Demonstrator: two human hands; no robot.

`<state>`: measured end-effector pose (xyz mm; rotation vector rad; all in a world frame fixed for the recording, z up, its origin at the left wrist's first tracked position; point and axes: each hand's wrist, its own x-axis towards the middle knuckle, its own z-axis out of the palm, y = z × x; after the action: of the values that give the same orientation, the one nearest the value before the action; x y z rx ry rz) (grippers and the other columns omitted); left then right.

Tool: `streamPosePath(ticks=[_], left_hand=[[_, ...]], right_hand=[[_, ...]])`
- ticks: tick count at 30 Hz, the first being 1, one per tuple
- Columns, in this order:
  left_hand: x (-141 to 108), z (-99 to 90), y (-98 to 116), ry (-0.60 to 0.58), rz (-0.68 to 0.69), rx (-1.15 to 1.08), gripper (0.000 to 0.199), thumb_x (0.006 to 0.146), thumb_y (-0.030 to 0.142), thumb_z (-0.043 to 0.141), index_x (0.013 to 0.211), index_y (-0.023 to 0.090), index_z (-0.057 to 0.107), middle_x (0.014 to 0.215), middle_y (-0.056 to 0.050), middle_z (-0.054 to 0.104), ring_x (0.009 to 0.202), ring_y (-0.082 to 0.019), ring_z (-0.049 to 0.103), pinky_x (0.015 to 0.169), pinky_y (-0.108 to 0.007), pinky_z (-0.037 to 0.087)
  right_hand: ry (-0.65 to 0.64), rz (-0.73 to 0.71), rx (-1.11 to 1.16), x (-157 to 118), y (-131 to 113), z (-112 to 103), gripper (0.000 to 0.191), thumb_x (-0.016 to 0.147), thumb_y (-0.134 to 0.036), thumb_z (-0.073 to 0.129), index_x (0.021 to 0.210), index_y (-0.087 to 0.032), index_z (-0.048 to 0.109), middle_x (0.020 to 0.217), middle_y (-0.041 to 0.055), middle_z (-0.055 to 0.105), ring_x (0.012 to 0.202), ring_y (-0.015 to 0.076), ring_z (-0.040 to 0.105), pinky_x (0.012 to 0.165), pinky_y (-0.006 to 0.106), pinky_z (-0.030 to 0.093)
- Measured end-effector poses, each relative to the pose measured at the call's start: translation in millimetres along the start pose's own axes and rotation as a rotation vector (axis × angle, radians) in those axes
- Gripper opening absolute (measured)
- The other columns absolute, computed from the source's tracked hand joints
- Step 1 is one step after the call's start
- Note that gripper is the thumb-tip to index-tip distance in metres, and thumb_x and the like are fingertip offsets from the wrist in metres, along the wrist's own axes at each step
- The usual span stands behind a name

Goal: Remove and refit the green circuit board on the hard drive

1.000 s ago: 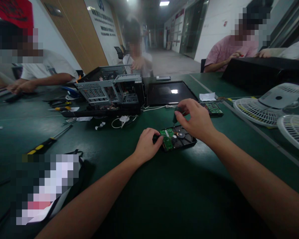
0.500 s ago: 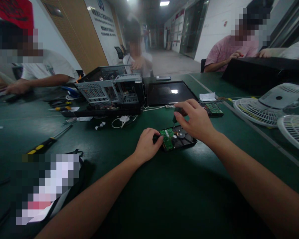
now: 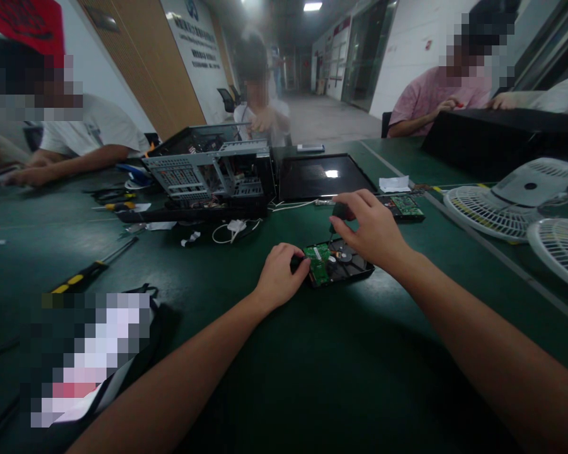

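Note:
A hard drive (image 3: 350, 265) with a green circuit board (image 3: 317, 261) lies board side up on the dark green table (image 3: 284, 372). My left hand (image 3: 282, 276) grips its left end between thumb and fingers. Over the drive, my right hand (image 3: 370, 224) is closed round the dark handle of a small screwdriver (image 3: 338, 217). The screwdriver stands nearly upright, its tip at the back edge of the circuit board. Whether the tip sits in a screw is too small to tell.
Behind stand an open computer case (image 3: 208, 173) and a black panel (image 3: 322, 176). A second drive (image 3: 406, 208) lies behind my right hand. White fans (image 3: 487, 211) are at the right, a yellow-black screwdriver (image 3: 82, 274) at the left. Several people sit around the table.
My hands and the hard drive have hardly moved. At the far left, a person's hands and forearm have shifted slightly.

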<state>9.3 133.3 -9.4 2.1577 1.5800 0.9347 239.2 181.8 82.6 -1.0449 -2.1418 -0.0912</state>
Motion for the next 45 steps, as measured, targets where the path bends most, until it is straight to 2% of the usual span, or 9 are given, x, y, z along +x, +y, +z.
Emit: streamPosePath(ticks=[6,13,21,27,36,42,45], left_hand=[[0,0.3,-1,-0.003,0.002,0.002,0.013,0.098,0.033,0.064,0.103,0.022,0.067,0.108,-0.007,0.067,0.105,-0.026,0.061,0.094,-0.043,0.051],[-1,0.1,2,0.012,0.013,0.0,0.011,0.098,0.031,0.065,0.102,0.022,0.066,0.107,-0.007,0.067,0.106,-0.026,0.061,0.095,-0.043,0.05],[0,0.6,1,0.014,0.011,0.001,0.012,0.098,0.032,0.064,0.103,0.021,0.066,0.108,-0.007,0.067,0.105,-0.026,0.061,0.096,-0.043,0.051],[0,0.9,1,0.015,0.014,-0.01,0.011,0.097,0.031,0.065,0.104,0.021,0.066,0.108,-0.007,0.067,0.106,-0.025,0.062,0.096,-0.043,0.051],[1,0.3,1,0.006,0.006,-0.004,0.012,0.098,0.031,0.064,0.104,0.022,0.066,0.108,-0.007,0.067,0.106,-0.025,0.061,0.096,-0.043,0.051],[1,0.7,0,0.011,0.013,0.003,0.011,0.097,0.031,0.065,0.103,0.021,0.066,0.107,-0.007,0.067,0.106,-0.026,0.061,0.096,-0.044,0.05],[0,-0.1,2,0.004,0.009,0.001,0.011,0.098,0.031,0.064,0.103,0.021,0.066,0.107,-0.007,0.067,0.106,-0.026,0.061,0.096,-0.044,0.05]], right_hand=[[-0.009,0.002,-0.014,-1,-3,0,0.037,0.098,-0.029,0.058,0.133,-0.02,0.062,0.115,0.013,0.062,0.087,0.0236,0.064,0.084,0.043,0.055],[-0.057,0.0,0.07,-1,3,6,0.047,0.094,-0.021,0.055,0.141,-0.015,0.055,0.133,0.018,0.06,0.096,0.0257,0.067,0.09,0.045,0.057],[-0.091,0.023,0.038,-3,1,4,0.049,0.095,-0.03,0.058,0.144,-0.022,0.055,0.122,0.0138,0.06,0.081,0.0217,0.064,0.084,0.045,0.057],[-0.081,-0.014,0.078,-2,1,8,0.055,0.094,-0.022,0.054,0.149,-0.018,0.051,0.129,0.0174,0.06,0.094,0.0257,0.065,0.087,0.044,0.057],[-0.098,-0.019,0.044,-1,1,5,0.051,0.094,-0.028,0.061,0.145,-0.02,0.057,0.116,0.0136,0.063,0.087,0.0238,0.065,0.083,0.042,0.056],[-0.076,-0.039,0.067,-1,0,7,0.057,0.099,-0.027,0.051,0.155,-0.018,0.048,0.127,0.0172,0.065,0.091,0.0253,0.066,0.09,0.046,0.056],[-0.07,-0.038,0.04,-2,1,10,0.059,0.099,-0.028,0.05,0.156,-0.016,0.047,0.125,0.0178,0.065,0.097,0.0276,0.066,0.091,0.047,0.055]])
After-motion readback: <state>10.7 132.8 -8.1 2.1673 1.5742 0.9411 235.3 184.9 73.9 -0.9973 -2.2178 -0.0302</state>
